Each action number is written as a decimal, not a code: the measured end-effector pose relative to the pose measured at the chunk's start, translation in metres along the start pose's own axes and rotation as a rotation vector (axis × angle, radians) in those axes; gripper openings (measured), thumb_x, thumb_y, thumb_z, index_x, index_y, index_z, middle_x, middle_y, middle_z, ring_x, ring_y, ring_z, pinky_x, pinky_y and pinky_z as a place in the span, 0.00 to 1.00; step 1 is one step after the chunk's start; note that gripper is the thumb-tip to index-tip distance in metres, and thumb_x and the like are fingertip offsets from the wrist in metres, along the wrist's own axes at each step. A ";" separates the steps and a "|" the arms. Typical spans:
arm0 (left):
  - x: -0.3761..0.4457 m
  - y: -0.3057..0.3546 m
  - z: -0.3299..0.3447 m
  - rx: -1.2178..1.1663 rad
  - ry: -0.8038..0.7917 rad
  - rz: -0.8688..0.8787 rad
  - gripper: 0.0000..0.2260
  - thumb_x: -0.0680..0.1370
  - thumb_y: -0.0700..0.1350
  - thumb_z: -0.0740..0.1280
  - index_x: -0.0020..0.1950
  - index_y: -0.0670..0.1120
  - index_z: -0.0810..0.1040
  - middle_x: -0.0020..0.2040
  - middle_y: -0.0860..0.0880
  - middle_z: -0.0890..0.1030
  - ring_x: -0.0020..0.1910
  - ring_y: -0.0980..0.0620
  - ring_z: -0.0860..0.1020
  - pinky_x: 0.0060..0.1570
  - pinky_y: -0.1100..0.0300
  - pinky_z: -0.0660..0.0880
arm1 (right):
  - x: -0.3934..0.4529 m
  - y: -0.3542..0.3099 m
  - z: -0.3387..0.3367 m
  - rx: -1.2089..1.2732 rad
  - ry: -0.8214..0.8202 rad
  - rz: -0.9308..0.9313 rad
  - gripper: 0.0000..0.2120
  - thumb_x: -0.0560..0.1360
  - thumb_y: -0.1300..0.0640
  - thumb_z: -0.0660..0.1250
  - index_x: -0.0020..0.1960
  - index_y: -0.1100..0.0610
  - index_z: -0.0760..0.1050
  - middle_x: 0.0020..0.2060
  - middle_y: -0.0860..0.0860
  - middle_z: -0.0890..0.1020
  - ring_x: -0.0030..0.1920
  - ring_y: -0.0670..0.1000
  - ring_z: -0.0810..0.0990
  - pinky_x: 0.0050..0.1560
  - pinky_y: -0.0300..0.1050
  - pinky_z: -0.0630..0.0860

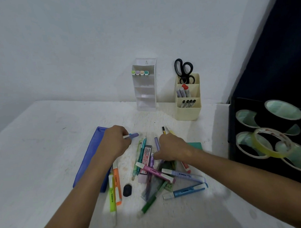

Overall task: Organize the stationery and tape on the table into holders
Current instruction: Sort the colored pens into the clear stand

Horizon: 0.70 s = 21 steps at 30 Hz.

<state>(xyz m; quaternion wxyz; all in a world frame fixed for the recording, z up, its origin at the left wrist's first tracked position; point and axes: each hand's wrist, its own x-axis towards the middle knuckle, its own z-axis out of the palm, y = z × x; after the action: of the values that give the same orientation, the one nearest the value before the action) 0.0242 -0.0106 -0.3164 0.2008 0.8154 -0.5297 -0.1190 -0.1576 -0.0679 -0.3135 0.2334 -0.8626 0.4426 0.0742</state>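
Note:
A heap of highlighters and pens (158,175) lies on the white table (45,151). My left hand (115,142) is shut on a purple marker (134,135) above the pile's far left. My right hand (171,148) rests on the pile, fingers curled around a purple pen (156,143) and touching another one; whether it grips is unclear. A white tiered holder (145,90) at the back holds pastel markers on its top shelf. A cream holder (188,104) carries scissors (184,70) and markers.
A blue pencil case (90,158) lies under my left forearm. A black eraser (127,190) and a teal block (195,144) sit by the pile. At right, a black tray (232,128) holds several tape rolls, with a yellowish roll (270,143) on top.

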 end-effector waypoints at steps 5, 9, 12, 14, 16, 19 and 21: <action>-0.002 -0.003 0.001 -0.044 0.004 0.048 0.07 0.78 0.47 0.66 0.46 0.45 0.82 0.35 0.47 0.80 0.30 0.50 0.76 0.28 0.60 0.69 | 0.004 -0.006 0.007 -0.010 0.044 -0.021 0.19 0.73 0.50 0.70 0.35 0.52 0.60 0.33 0.48 0.68 0.36 0.48 0.72 0.30 0.40 0.67; -0.002 -0.001 -0.003 -0.078 0.067 0.053 0.11 0.79 0.41 0.62 0.45 0.33 0.78 0.36 0.39 0.79 0.25 0.57 0.67 0.23 0.69 0.61 | 0.015 -0.005 -0.005 0.102 0.087 0.033 0.13 0.77 0.51 0.65 0.38 0.56 0.67 0.35 0.51 0.74 0.32 0.48 0.72 0.27 0.40 0.65; 0.001 0.002 -0.012 -0.111 0.136 0.071 0.13 0.81 0.41 0.59 0.44 0.38 0.79 0.36 0.43 0.80 0.31 0.52 0.74 0.29 0.64 0.64 | 0.021 -0.006 -0.022 0.362 0.092 0.065 0.15 0.81 0.51 0.57 0.60 0.61 0.71 0.47 0.57 0.80 0.38 0.52 0.77 0.29 0.40 0.71; 0.005 0.006 -0.019 -0.104 0.182 0.087 0.13 0.81 0.42 0.59 0.43 0.41 0.80 0.38 0.41 0.82 0.37 0.45 0.77 0.36 0.59 0.66 | 0.023 -0.006 -0.032 0.572 0.123 0.043 0.16 0.82 0.53 0.54 0.67 0.57 0.67 0.45 0.55 0.79 0.34 0.49 0.75 0.28 0.41 0.70; 0.009 0.012 -0.028 -0.118 0.245 0.085 0.11 0.81 0.43 0.60 0.51 0.41 0.82 0.45 0.42 0.83 0.45 0.45 0.79 0.44 0.61 0.68 | 0.026 -0.005 -0.044 0.751 0.184 0.021 0.14 0.82 0.57 0.52 0.64 0.55 0.70 0.39 0.52 0.76 0.31 0.47 0.70 0.27 0.41 0.67; 0.021 0.023 -0.044 -0.116 0.352 0.094 0.13 0.79 0.44 0.64 0.61 0.40 0.79 0.55 0.42 0.81 0.54 0.45 0.78 0.55 0.61 0.69 | 0.031 -0.006 -0.064 0.945 0.186 -0.033 0.13 0.82 0.55 0.55 0.61 0.57 0.74 0.38 0.54 0.76 0.31 0.48 0.69 0.30 0.42 0.68; 0.031 0.030 -0.056 -0.070 0.430 0.144 0.12 0.78 0.45 0.65 0.58 0.40 0.81 0.50 0.44 0.82 0.49 0.46 0.78 0.49 0.64 0.67 | 0.033 -0.007 -0.079 0.950 0.170 -0.077 0.17 0.81 0.51 0.61 0.64 0.59 0.73 0.40 0.54 0.78 0.34 0.48 0.71 0.33 0.41 0.72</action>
<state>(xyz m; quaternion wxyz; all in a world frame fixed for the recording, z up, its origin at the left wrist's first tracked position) 0.0355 -0.0378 -0.2524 0.3453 0.7746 -0.5270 0.0539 -0.1384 -0.1257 -0.2523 0.5673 -0.6793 0.4127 -0.2155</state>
